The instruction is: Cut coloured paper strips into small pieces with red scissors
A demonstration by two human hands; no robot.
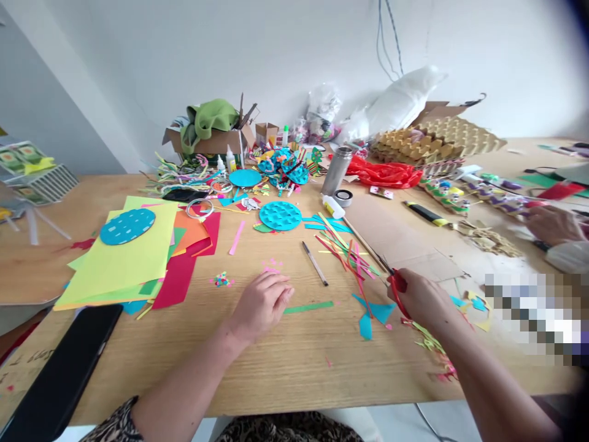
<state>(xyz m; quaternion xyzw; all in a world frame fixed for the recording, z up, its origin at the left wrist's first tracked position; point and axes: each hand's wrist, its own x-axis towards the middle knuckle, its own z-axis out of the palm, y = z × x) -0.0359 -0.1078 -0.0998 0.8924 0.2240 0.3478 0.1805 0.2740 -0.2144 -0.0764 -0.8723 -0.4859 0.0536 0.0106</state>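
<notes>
My left hand rests on the table with its fingers curled together; what they hold, if anything, is hidden. Beside its thumb lies a green paper strip, and tiny pink paper bits are just beyond the fingertips. In my right hand is a pair of scissors with red handles, blades pointing away from me. Blue paper scraps and a heap of cut coloured strips lie left of the scissors. A pen lies between my hands.
Coloured paper sheets and a black phone are at left. Farther back are blue discs, a metal flask, a glue bottle and egg trays. Another person's hand is at far right, near a utility knife.
</notes>
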